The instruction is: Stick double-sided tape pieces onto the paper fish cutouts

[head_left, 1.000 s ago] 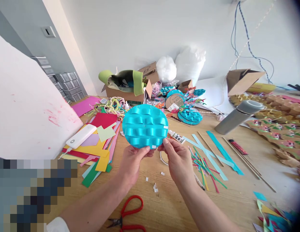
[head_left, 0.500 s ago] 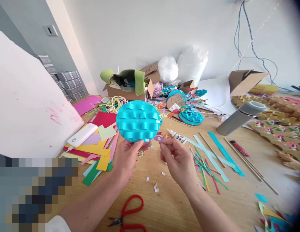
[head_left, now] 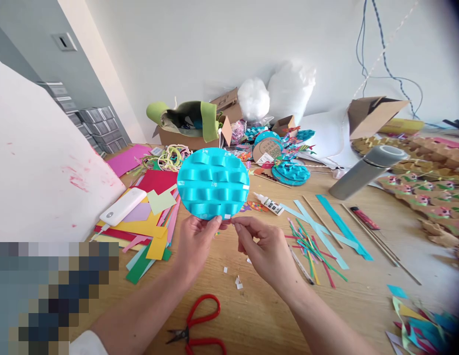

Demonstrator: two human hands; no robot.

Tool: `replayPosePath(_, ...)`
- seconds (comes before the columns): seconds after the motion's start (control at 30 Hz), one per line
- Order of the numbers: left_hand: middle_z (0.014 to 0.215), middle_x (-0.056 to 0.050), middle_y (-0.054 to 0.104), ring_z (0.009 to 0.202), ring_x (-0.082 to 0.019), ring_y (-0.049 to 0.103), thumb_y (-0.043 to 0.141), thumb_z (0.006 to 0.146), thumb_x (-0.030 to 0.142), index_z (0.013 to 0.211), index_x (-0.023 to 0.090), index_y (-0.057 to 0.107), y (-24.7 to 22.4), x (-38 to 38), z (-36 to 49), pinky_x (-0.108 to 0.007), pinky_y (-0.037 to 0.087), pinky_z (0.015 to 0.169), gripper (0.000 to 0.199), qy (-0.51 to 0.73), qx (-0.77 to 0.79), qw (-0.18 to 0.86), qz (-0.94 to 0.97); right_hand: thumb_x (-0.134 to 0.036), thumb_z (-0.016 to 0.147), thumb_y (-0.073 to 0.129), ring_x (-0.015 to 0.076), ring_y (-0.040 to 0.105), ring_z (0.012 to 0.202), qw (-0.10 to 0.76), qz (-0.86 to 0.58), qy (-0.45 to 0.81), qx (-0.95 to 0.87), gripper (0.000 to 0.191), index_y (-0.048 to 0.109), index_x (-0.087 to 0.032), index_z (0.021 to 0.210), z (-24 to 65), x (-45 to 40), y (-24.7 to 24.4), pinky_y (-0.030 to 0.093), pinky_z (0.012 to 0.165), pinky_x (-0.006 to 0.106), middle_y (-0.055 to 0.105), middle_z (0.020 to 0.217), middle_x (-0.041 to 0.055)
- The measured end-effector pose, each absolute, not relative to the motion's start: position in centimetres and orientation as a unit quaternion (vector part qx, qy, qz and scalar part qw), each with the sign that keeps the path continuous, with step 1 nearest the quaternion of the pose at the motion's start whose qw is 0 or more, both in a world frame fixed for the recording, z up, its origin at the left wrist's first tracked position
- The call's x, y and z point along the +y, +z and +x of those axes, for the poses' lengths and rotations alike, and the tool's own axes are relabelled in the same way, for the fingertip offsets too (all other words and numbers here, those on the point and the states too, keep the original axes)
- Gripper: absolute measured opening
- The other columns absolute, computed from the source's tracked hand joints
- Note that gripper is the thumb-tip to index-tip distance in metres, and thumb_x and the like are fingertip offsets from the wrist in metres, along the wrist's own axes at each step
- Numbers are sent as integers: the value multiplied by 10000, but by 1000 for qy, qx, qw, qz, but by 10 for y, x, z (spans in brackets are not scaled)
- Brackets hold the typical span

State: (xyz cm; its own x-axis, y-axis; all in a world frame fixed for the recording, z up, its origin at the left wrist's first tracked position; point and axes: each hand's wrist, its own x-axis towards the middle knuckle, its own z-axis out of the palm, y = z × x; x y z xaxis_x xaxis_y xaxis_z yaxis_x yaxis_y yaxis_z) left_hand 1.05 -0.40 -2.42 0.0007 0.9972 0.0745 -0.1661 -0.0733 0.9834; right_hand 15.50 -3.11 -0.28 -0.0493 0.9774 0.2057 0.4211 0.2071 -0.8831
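Observation:
My left hand (head_left: 200,241) grips a round turquoise paper disc (head_left: 210,185) at its lower edge, thumb on the front. Rows of raised, looped paper strips cover its face, and small white squares show near its right and lower edges. My right hand (head_left: 261,246) is closed in a pinch, fingertips right beside the disc's lower right edge; whatever is between them is too small to tell. Small white paper squares (head_left: 239,282) lie on the table below. Red-handled scissors (head_left: 202,323) rest nearest me with the blades pointing left.
Coloured paper (head_left: 155,241) and a white power bank (head_left: 123,204) lie to the left. A glue bottle (head_left: 269,203), thin paper strips (head_left: 314,249), sticks (head_left: 373,236) and a grey flask (head_left: 366,172) are to the right. More turquoise discs (head_left: 290,172) sit behind, near a cardboard box (head_left: 188,137).
My right hand has moved left, bringing its fingertips to the disc's lower right edge. The disc is turned slightly in my left hand's hold. The camera view has shifted a little.

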Motion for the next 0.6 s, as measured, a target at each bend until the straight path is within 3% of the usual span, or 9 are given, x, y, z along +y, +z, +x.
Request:
replayPosePath(0.43, 752, -45, 754, 749, -209, 705, 658, 805, 326, 787, 165, 734, -13, -11, 10, -280, 544, 691, 179, 528, 473, 459, 536, -285, 897, 468, 100, 507, 421, 425, -545, 317, -650, 284, 724, -182, 961, 156, -31, -1, 365, 432, 199, 564, 484, -33)
replayPosePath(0.6, 792, -45, 762, 771, -212, 712, 660, 800, 324, 848, 177, 741, -19, -7, 11, -296, 557, 717, 175, 547, 449, 493, 506, -293, 909, 468, 100, 504, 437, 431, -538, 303, -658, 276, 719, -187, 947, 157, -30, -4, 361, 448, 206, 565, 504, -32)
